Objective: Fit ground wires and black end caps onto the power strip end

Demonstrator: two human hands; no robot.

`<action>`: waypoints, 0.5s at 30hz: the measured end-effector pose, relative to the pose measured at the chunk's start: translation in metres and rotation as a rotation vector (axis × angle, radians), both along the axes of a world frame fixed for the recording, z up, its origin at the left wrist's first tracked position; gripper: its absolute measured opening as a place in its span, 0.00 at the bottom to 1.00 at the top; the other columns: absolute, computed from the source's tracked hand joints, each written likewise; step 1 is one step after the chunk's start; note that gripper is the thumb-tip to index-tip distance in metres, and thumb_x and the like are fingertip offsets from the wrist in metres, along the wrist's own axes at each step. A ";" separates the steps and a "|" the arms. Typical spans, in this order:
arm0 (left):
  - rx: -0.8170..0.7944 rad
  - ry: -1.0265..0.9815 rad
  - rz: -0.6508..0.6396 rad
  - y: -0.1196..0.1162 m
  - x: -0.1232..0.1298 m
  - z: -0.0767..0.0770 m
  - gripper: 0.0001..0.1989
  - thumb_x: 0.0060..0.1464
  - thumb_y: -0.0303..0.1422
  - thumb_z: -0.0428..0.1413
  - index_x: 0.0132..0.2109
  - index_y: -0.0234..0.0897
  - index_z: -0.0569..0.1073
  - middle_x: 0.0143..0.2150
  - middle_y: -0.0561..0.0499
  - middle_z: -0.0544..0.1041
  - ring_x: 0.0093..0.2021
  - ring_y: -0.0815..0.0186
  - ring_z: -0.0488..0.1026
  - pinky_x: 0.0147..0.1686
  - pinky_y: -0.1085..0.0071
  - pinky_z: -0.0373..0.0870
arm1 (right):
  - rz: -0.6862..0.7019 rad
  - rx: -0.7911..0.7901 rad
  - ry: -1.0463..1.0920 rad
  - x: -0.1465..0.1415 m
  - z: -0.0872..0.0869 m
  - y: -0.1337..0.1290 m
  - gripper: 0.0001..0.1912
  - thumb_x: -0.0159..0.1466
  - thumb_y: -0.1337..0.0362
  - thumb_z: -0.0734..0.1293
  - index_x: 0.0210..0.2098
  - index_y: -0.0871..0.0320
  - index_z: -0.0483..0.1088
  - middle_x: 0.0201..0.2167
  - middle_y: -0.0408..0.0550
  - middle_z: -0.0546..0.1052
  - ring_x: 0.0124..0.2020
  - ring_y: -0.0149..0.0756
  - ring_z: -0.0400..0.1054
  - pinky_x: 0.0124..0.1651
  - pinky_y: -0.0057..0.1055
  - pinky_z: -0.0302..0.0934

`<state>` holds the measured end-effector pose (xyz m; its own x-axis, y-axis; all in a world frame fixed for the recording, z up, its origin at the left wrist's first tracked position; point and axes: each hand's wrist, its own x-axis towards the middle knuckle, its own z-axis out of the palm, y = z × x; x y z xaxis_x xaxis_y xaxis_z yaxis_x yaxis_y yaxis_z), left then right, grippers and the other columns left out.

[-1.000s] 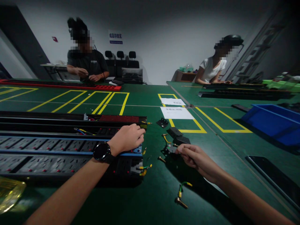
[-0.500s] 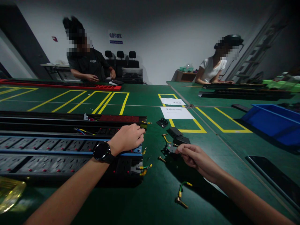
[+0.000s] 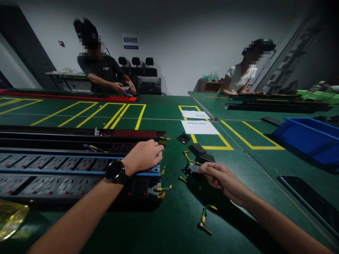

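My left hand (image 3: 144, 155), wearing a black watch (image 3: 116, 171), lies over the end of a long power strip (image 3: 87, 164) with a blue edge. Its fingers curl around the strip's end, tips partly hidden. My right hand (image 3: 218, 176) pinches the right edge of a small black metal bracket (image 3: 192, 168) with holes. A small brass-coloured tip shows beside those fingers. A yellow wire with a lug (image 3: 188, 156) and a brass bolt (image 3: 182, 180) lie close by. Nearer me is a green-yellow earth wire (image 3: 203, 214) with a bolt at its end.
Black end caps (image 3: 197, 149) and another bracket (image 3: 183, 138) lie beyond my right hand. At right are a blue bin (image 3: 309, 137) and a phone (image 3: 308, 199). White paper sheets (image 3: 200, 127) lie ahead. Two people work across the green table (image 3: 164, 113).
Both my hands stay where they were. Across the table, the person at left has shifted slightly right, and both that person's hands have come together over the dark item there.
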<state>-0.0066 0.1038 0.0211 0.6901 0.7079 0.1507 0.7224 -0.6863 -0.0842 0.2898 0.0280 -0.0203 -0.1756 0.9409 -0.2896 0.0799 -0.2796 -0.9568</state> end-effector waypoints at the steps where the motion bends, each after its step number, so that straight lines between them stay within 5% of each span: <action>1: 0.002 0.002 0.002 0.000 0.000 0.000 0.14 0.69 0.32 0.48 0.46 0.36 0.79 0.41 0.44 0.81 0.43 0.58 0.76 0.40 0.63 0.71 | 0.000 0.000 0.001 0.000 0.000 0.000 0.18 0.56 0.45 0.75 0.30 0.54 0.77 0.20 0.37 0.58 0.20 0.25 0.43 0.22 0.28 0.34; 15: 0.001 0.030 0.009 -0.001 0.001 0.002 0.15 0.70 0.32 0.47 0.47 0.36 0.78 0.42 0.44 0.81 0.45 0.57 0.76 0.39 0.63 0.71 | 0.005 0.010 -0.014 0.000 0.002 -0.001 0.19 0.57 0.44 0.74 0.30 0.54 0.76 0.20 0.37 0.58 0.19 0.25 0.44 0.22 0.28 0.35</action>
<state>-0.0054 0.1030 0.0234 0.6876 0.7143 0.1303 0.7259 -0.6794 -0.1067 0.2896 0.0270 -0.0184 -0.1767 0.9428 -0.2828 0.0945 -0.2698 -0.9583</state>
